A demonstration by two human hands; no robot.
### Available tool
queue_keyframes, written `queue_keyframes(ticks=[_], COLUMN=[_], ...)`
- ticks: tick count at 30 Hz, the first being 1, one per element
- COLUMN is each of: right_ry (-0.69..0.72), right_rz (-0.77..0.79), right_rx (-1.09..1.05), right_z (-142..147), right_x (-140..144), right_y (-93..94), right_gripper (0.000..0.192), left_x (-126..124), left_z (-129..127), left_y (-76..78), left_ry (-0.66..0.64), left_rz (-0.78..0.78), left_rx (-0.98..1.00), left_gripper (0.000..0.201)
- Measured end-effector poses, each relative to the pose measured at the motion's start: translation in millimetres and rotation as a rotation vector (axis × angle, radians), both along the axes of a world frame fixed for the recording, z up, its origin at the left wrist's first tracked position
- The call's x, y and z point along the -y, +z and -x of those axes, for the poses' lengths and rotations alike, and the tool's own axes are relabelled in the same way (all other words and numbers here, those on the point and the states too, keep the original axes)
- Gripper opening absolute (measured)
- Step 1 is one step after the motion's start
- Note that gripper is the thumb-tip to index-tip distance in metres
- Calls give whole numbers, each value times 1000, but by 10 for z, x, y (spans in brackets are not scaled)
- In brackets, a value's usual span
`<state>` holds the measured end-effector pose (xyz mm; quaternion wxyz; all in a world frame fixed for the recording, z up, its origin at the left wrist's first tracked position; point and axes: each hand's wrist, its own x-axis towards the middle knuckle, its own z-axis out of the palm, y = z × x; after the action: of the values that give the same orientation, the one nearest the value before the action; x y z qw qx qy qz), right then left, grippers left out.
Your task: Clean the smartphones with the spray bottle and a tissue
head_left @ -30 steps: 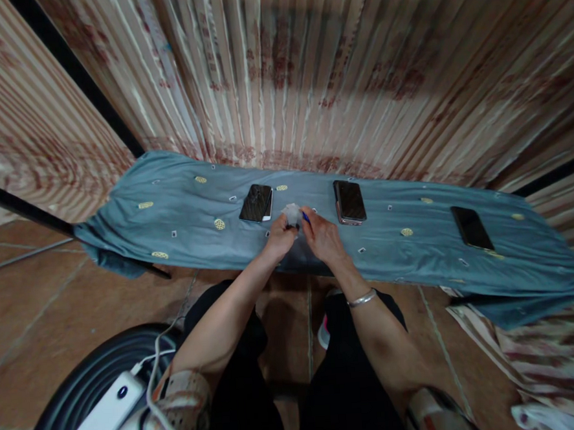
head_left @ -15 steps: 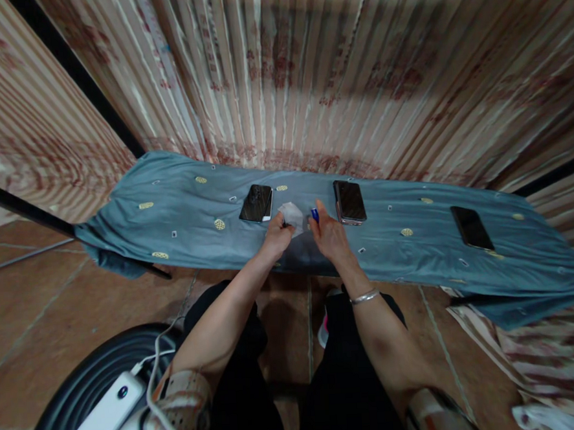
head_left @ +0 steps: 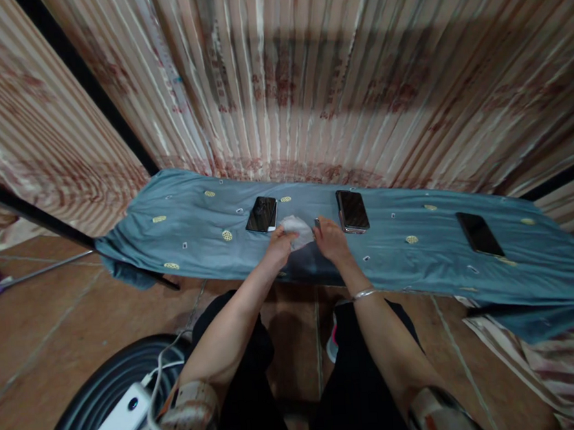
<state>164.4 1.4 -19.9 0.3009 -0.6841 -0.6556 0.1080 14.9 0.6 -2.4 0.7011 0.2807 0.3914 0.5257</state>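
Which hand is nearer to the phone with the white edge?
Left. The left hand lies just below the phone with the white edge; the right hand is farther right, beyond the white cloth.

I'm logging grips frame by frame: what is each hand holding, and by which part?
The left hand pinches the near edge of a crumpled white cloth. The right hand grips a small object, mostly hidden by its fingers.

We see a dim, warm-toned scene, lit softly from above; the curtain [head_left: 308, 77] is brightest at twelve o'clock, with a broad shadow band across it. The cloth [head_left: 416, 259] is evenly lit, and the phones [head_left: 352, 210] show faint glare. Shadow darkens the floor [head_left: 55, 320] toward six o'clock. Straight lines bow strongly at three and nine o'clock, and detail is soft throughout.
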Motion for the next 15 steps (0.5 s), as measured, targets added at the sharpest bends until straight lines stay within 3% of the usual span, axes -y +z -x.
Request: queue_keyframes(ticks=[3, 5, 8, 12, 15], right_ry=[26, 63, 152, 179, 182], right_rz=[42, 184, 306, 294, 270], right_rx=[-348, -750, -1237, -1358, -1367], right_z=[68, 151, 274, 332, 330], right_x=[-22, -8, 51, 109, 91], right_y=[29, 67, 135, 183, 183], right_gripper=[42, 54, 48, 21, 15], left_x=[44, 72, 111, 176, 214], left_z=[52, 79, 102, 134, 185], left_y=[96, 164, 230, 247, 233], left_ry=[-101, -157, -185, -180, -193], left_rz=[27, 33, 49, 40, 33], left_rx=[78, 113, 150, 137, 101], left_gripper=[24, 26, 27, 27, 30])
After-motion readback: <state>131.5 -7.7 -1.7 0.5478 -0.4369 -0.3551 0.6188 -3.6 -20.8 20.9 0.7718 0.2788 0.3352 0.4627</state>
